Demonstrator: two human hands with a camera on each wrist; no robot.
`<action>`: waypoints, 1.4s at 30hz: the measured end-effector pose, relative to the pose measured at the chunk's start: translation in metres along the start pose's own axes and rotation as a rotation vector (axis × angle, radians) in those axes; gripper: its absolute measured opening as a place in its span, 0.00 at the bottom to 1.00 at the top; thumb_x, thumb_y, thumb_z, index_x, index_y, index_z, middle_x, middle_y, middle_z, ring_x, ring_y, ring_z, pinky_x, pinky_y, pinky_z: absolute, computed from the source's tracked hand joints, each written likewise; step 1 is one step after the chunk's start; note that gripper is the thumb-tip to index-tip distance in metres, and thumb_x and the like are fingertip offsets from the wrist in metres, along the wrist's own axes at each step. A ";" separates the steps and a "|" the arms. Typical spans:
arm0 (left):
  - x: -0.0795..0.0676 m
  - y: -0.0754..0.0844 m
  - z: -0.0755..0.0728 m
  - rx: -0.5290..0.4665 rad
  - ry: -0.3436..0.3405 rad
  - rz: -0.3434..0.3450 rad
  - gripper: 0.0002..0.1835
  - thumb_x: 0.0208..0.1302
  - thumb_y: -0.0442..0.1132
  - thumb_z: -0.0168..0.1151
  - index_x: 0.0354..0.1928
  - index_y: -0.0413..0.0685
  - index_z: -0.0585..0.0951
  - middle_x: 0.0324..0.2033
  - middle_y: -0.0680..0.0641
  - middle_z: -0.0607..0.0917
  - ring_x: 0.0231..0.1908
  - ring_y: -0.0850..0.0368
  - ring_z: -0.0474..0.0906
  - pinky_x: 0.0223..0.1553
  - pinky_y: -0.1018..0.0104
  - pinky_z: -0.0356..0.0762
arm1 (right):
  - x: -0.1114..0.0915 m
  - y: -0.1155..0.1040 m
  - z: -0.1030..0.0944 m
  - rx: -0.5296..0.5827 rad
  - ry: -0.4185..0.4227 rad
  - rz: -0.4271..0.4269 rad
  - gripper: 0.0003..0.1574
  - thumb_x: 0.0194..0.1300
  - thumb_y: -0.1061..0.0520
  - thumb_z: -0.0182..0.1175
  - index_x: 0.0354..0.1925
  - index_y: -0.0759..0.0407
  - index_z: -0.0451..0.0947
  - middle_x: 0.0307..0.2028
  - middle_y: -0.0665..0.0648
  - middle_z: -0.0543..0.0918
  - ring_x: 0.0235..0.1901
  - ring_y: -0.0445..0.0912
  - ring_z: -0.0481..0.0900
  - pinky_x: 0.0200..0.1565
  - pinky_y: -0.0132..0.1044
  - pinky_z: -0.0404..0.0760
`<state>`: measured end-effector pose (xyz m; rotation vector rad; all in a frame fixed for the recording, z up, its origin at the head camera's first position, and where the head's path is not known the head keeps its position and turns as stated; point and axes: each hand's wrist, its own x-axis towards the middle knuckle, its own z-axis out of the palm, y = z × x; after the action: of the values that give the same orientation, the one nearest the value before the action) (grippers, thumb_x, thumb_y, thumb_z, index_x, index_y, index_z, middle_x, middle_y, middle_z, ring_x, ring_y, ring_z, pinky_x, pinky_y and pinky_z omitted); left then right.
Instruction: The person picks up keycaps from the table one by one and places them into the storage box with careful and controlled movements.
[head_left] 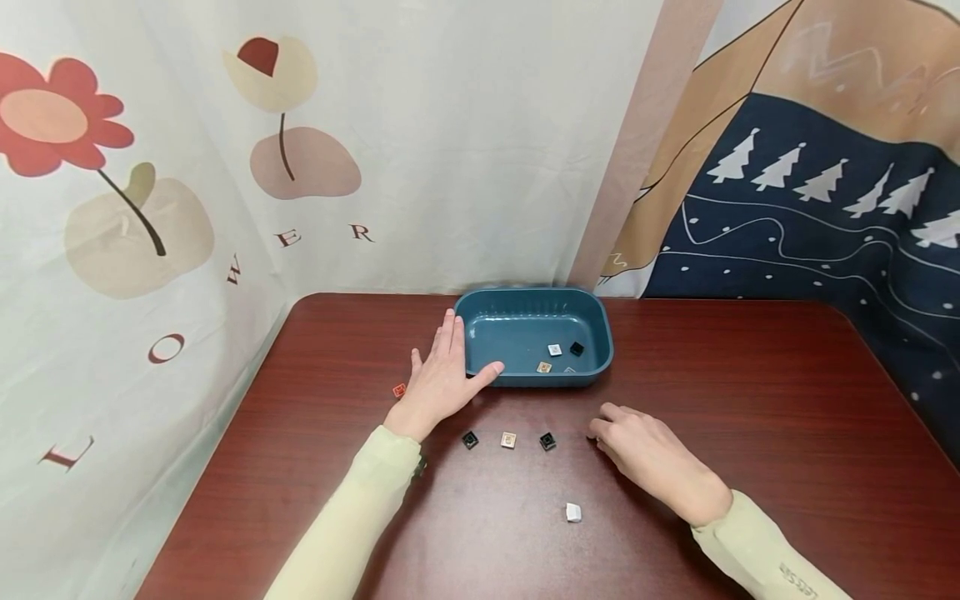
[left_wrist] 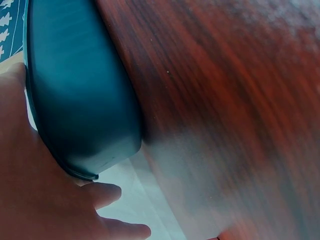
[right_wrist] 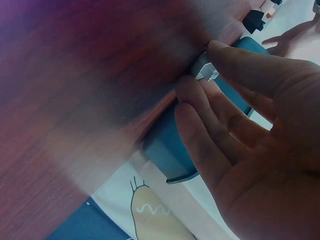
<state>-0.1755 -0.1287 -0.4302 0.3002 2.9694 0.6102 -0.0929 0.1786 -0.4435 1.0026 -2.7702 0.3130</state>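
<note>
My left hand (head_left: 438, 379) rests on the left end of a blue plastic basin (head_left: 480, 379), fingers straight along its side and thumb over the front rim. In the right wrist view, my right hand (right_wrist: 265, 130) pinches a light grey keycap (right_wrist: 206, 69) between thumb and fingers, close over the table. The head view hides that keycap behind the fingers. Left of this hand lie a black keycap (head_left: 547, 441), a cream keycap (head_left: 508, 440) and another black keycap (head_left: 469, 439) in a row. Nearer to me is a white keycap (head_left: 573, 512).
Inside the basin are several keycaps, among them a white one (head_left: 554, 350), a black one (head_left: 577, 348) and a tan one (head_left: 544, 367). An orange-red keycap (head_left: 400, 390) lies left of my left hand. Printed curtains (head_left: 450, 167) hang behind the brown table (head_left: 750, 375).
</note>
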 end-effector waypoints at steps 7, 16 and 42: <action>-0.001 0.000 -0.001 -0.001 0.005 0.003 0.61 0.68 0.77 0.48 0.83 0.41 0.39 0.83 0.44 0.36 0.80 0.41 0.45 0.71 0.24 0.43 | 0.000 0.000 -0.002 0.013 0.000 0.015 0.09 0.58 0.65 0.76 0.35 0.53 0.87 0.29 0.47 0.76 0.28 0.43 0.81 0.28 0.36 0.80; 0.000 0.000 0.000 -0.006 0.003 0.008 0.61 0.68 0.77 0.48 0.83 0.41 0.39 0.83 0.44 0.35 0.81 0.41 0.42 0.70 0.24 0.42 | 0.002 0.004 -0.012 0.053 0.078 0.014 0.12 0.56 0.64 0.78 0.38 0.53 0.88 0.34 0.47 0.80 0.30 0.40 0.82 0.31 0.36 0.83; -0.001 0.001 -0.001 -0.005 0.004 0.005 0.61 0.68 0.77 0.48 0.83 0.41 0.40 0.83 0.43 0.37 0.81 0.42 0.42 0.71 0.25 0.43 | 0.025 0.004 -0.035 0.131 0.318 -0.001 0.15 0.57 0.65 0.77 0.44 0.58 0.88 0.39 0.51 0.84 0.35 0.42 0.83 0.37 0.41 0.86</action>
<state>-0.1749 -0.1285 -0.4289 0.3072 2.9710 0.6200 -0.1114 0.1751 -0.4043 0.8930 -2.4874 0.6047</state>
